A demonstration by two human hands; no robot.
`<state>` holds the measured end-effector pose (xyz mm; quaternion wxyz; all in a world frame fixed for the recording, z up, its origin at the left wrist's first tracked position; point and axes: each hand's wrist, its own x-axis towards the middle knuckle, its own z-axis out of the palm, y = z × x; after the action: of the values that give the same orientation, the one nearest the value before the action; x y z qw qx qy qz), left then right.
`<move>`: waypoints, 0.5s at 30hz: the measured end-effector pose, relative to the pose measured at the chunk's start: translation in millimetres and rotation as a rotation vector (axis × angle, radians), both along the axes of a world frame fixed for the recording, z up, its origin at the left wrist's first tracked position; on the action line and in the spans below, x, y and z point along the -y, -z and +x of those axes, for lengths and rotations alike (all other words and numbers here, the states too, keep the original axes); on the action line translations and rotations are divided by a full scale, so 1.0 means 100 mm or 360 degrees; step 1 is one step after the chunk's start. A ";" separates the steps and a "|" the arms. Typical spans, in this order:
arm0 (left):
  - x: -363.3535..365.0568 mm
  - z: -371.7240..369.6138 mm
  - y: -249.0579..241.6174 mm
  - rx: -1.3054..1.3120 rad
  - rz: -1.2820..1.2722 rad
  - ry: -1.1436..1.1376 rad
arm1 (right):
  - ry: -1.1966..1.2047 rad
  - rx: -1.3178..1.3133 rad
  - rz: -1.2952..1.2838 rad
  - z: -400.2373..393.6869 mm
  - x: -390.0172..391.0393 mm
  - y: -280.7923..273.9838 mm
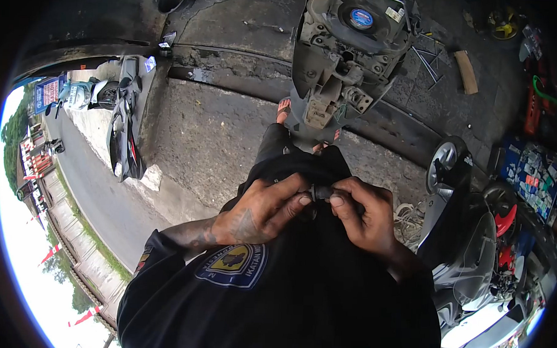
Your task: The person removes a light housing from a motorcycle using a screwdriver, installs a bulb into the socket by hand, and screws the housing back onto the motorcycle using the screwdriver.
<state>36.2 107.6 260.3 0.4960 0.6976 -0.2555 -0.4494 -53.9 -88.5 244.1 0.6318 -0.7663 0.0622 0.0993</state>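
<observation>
Both hands meet in front of my dark shirt, around a small dark cylindrical part [321, 192]. My left hand [262, 211] pinches its left end between thumb and curled fingers. At its right end, the thumb and fingertips of my right hand [366, 214] are closed on the same part. Just beyond my feet stands a partly stripped scooter body [331, 71], its frame and brackets exposed, with a round blue-labelled tin [361, 18] on it.
Long metal tools [426, 65] and a curved brown piece [466, 72] lie on the floor at the upper right. A motorcycle [465, 260] stands close on my right. Another scooter [127, 126] is parked at the left, near the road.
</observation>
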 end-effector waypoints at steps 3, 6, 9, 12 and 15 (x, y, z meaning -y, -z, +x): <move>0.00 0.06 0.03 -0.0018 0.0007 0.0021 | 0.0040 0.0032 0.0053 0.08 0.06 0.01; -0.03 0.12 0.12 -0.0057 -0.0073 0.0084 | -0.0195 -0.0006 0.0033 0.21 0.21 -0.01; -0.02 0.22 0.14 -0.0038 -0.0140 0.0115 | -0.0338 0.0160 -0.0006 0.27 0.28 -0.02; 0.02 0.30 0.12 0.0034 -0.0182 0.0179 | -0.0332 0.0219 -0.0066 0.29 0.30 -0.03; 0.02 0.36 0.09 0.0077 -0.0191 0.0281 | -0.0386 0.0229 -0.0073 0.29 0.29 -0.02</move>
<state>72.1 105.3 251.6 0.4890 0.6521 -0.3542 -0.4584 -24.6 -117.2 245.9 0.6002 -0.7876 -0.0741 0.1183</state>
